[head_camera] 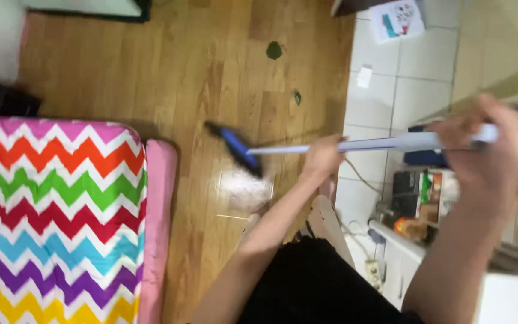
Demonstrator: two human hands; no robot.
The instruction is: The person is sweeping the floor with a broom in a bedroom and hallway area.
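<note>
I hold a long white pole (379,144) that ends in a blue sweeper head (235,147) resting on the wooden floor (211,72). My left hand (322,157) is closed around the pole about midway along it, closest to the head. My right hand (490,147) grips the pole's upper end and looks blurred. The head sits just right of a mattress's pink edge (160,228). A pale patch of glare lies on the boards below the head.
A mattress with a rainbow zigzag cover (55,222) fills the lower left. Two dark spots (274,50) mark the boards. White tiles (403,78) with a printed sheet (398,18) lie to the right, beside a cluttered shelf (418,198), cables and a power strip (373,273).
</note>
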